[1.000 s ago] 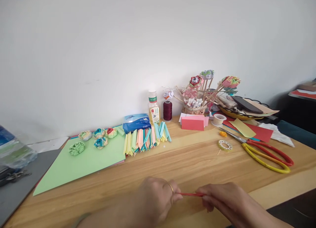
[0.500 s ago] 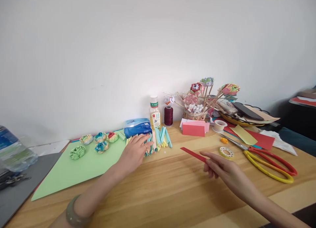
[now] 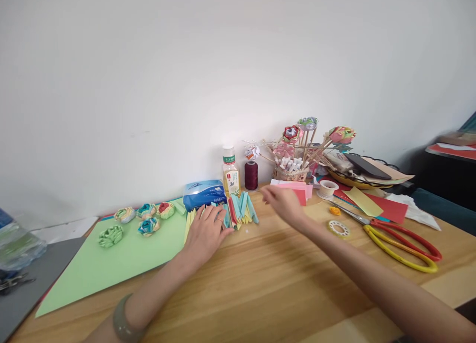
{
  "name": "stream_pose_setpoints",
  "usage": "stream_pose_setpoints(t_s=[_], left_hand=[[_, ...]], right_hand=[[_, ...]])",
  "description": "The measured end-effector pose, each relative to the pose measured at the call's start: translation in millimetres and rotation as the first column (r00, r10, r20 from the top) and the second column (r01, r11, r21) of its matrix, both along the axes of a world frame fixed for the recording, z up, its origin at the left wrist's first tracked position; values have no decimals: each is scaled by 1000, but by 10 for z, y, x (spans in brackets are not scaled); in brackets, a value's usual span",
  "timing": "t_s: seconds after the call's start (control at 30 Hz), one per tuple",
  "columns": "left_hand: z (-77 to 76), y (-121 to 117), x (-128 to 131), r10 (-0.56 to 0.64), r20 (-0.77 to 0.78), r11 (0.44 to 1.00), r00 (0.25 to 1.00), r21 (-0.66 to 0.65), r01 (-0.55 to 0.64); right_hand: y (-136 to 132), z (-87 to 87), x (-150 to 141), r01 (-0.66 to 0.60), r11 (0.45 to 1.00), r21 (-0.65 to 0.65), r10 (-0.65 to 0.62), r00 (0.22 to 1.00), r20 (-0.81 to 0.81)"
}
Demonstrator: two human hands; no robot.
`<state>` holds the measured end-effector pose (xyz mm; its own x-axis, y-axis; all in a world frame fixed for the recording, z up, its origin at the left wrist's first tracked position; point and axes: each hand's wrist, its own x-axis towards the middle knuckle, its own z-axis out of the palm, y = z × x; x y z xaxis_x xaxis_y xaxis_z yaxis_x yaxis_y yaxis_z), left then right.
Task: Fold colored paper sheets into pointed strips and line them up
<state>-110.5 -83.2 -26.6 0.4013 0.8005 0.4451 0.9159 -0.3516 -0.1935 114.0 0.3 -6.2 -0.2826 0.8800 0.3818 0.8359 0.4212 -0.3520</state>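
Note:
My left hand (image 3: 207, 231) lies palm down over a row of folded paper strips (image 3: 243, 208) in blue, yellow and red, its fingers stretched across them and hiding part of the row. A red strip (image 3: 233, 210) stands among them, near my left fingertips. My right hand (image 3: 283, 201) is raised in front of the red and pink paper cards (image 3: 300, 196), fingers curled in, and no paper shows in it. Behind the strips are a blue tissue pack (image 3: 203, 194) and a bottle of yellowish liquid (image 3: 232, 177).
Several folded paper flowers (image 3: 110, 236) rest on a green sheet (image 3: 92, 271) at left. Large scissors (image 3: 399, 241), a tape roll (image 3: 338, 228) and a white spool (image 3: 327, 189) lie at right. Dark thread (image 3: 251, 175) and a basket of paper flowers (image 3: 292, 173) stand by the wall.
My right hand has moved left and away from me, and the red strip it held is no longer in it. A red strip now shows among the folded strips.

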Motion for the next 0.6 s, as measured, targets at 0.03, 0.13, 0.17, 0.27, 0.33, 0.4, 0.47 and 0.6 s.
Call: stream_pose_setpoints(t_s=[0.03, 0.13, 0.17, 0.27, 0.33, 0.4, 0.47, 0.6], left_hand=[[-16, -5, 3, -7, -6, 1000, 1000, 11, 7], [-63, 1, 48, -80, -75, 997, 994, -24, 79], [-77, 10, 71, -94, -102, 995, 990, -49, 89], [-102, 32, 131, -39, -148, 995, 988, -99, 24], [-96, 25, 152, 19, -144, 995, 989, -92, -33], [-74, -4, 159, 26, -135, 997, 990, -70, -35], [-51, -42, 160, -3, -128, 999, 992, -44, -2], [-41, -102, 162, -77, -81, 997, 994, 26, 79]], right_hand=[[90, 16, 171, 39, 998, 46, -41, 999, 31], [309, 7, 647, 77, 981, 176, -104, 983, 152], [354, -19, 764, 60, 977, 205, -101, 975, 199], [415, -141, 959, 14, 966, 259, -99, 943, 317], [424, -221, 993, -4, 960, 281, -104, 922, 372], [441, -270, 996, -14, 956, 294, -113, 906, 407], [478, -281, 997, -15, 954, 301, -121, 897, 426], [580, -229, 1023, -2, 959, 283, -125, 895, 429]])
